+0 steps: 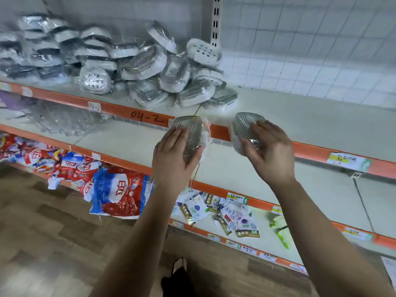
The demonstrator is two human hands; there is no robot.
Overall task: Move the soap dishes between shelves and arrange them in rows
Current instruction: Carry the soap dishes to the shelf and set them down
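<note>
Gripping soap dishes (189, 127), left hand (171, 159) and right hand (272, 153) hover before shelf edge (220, 132).

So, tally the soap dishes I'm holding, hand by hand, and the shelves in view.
Left soap dish, left hand: 1
Right soap dish, right hand: 1
Shelves: 3, top shelf, middle shelf, bottom shelf
Total: 5
</note>
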